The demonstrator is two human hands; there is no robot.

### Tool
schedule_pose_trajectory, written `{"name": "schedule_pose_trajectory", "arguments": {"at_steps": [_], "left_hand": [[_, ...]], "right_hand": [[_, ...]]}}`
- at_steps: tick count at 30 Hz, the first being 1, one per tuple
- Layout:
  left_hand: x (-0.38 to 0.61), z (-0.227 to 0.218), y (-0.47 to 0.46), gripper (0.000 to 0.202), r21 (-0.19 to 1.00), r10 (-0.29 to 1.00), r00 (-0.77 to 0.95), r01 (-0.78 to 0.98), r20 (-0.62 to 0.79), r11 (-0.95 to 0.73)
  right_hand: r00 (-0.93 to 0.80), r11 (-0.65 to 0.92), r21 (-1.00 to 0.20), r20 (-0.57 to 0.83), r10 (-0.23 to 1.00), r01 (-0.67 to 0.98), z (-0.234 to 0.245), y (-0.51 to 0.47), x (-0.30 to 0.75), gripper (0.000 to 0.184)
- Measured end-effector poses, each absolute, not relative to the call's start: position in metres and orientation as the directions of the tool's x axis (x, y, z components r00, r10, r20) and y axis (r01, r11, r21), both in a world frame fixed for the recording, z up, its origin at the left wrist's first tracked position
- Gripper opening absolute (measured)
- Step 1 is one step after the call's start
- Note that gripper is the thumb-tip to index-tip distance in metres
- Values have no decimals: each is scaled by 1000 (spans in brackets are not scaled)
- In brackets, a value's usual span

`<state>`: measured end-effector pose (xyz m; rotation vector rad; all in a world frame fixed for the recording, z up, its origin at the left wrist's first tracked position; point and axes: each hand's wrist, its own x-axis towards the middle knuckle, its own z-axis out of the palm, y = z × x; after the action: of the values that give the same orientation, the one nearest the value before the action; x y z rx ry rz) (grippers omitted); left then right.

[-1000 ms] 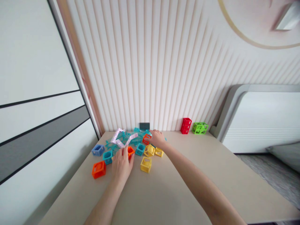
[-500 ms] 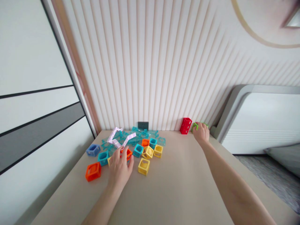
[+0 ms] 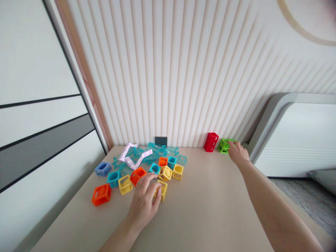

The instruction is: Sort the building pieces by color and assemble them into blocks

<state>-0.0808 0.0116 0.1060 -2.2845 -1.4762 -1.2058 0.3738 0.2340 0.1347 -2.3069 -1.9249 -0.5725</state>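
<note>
My left hand (image 3: 145,197) is at a yellow open-frame cube block (image 3: 163,191). Its thumb and bent fingers close on the cube's left side and cover part of it. Far to the right, my right hand (image 3: 238,153) reaches to the right end of a green open-frame block (image 3: 224,145), its fingers extended over that end. A red two-cube block (image 3: 211,142) stands upright just left of the green one. Near my left hand lie an orange cube (image 3: 138,175), another yellow cube (image 3: 125,184), a tilted yellow cube (image 3: 165,173) and a teal cube (image 3: 154,168).
Teal translucent pieces (image 3: 160,149) and a lilac zigzag strip (image 3: 131,162) lie at the back left. Blue (image 3: 103,169), teal (image 3: 113,179) and orange (image 3: 101,195) cubes sit on the left. A ribbed wall (image 3: 168,70) bounds the tabletop (image 3: 199,210) behind; a dark socket (image 3: 161,141) is on it.
My left hand has moved right, from the orange and yellow cubes to the front yellow cube. My right hand has shifted right, uncovering more of the green block. The view has moved slightly.
</note>
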Motion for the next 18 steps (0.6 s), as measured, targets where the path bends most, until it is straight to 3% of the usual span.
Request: {"name": "schedule_pose_trajectory", "arguments": {"at_steps": [5, 11, 15, 18], "left_hand": [[-80, 107, 13, 12, 268, 702, 193, 829, 686, -491], [-79, 109, 13, 12, 273, 706, 210, 819, 676, -505], [-78, 106, 13, 15, 279, 706, 221, 808, 672, -518], [-77, 107, 18, 19, 276, 702, 235, 800, 672, -532]], "right_hand": [[87, -162, 211, 325, 942, 964, 146, 231, 373, 26], [68, -149, 195, 370, 927, 969, 157, 213, 373, 24], [178, -168, -64, 486, 856, 984, 169, 198, 361, 27], [169, 13, -286, 605, 778, 958, 178, 181, 331, 29]]}}
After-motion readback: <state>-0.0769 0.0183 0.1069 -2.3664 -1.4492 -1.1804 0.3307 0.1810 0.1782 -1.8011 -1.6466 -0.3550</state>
